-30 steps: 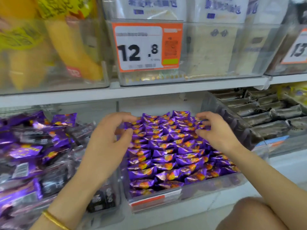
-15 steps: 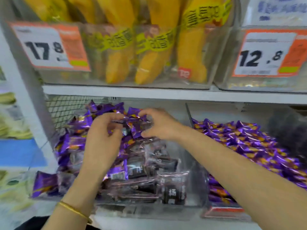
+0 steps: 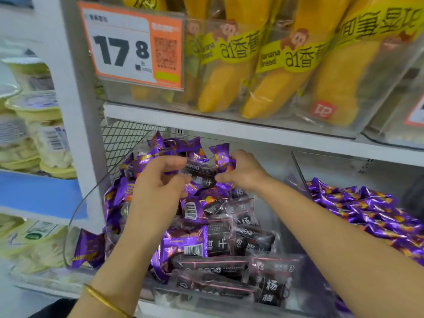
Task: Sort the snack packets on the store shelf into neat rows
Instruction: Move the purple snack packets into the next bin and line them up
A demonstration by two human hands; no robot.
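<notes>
1. Hands of one person reach into a clear plastic bin (image 3: 75, 216) on the lower level of a white store shelf (image 3: 229, 126).
2. The left hand (image 3: 158, 191) has its fingers curled. Its grip is closed on the left end of a small dark packet (image 3: 202, 174), which is clear wrap over a black label with white characters.
3. The right hand (image 3: 245, 172) has its grip pinched on the right end of the same dark packet. The packet is held level between both hands, above the heap and toward the back of the bin.
4. An upright purple packet (image 3: 222, 157) of shiny foil touches the right hand's fingers. Whether those fingers hold it cannot be told.
5. The bin holds a jumbled heap of purple foil packets (image 3: 183, 245) with orange print and barcodes, mixed with other dark packets (image 3: 218, 265). The dark ones lie mostly toward the front and right, at mixed angles.
6. A thin gold bangle (image 3: 103, 299) circles the left wrist.
7. A neighbouring bin (image 3: 298, 171) stands just beside on the right. It is filled with overlapping purple-and-orange sweets (image 3: 367, 212), and the right forearm crosses in front of it.
8. On the level above, long yellow banana bread packs (image 3: 275, 88) stand in a clear container. An orange and white price tag (image 3: 135, 47) on its front reads 17.8.
9. Beyond a white upright post (image 3: 75, 111) on the far left are blurred pale yellow-lidded tubs (image 3: 43, 125).
</notes>
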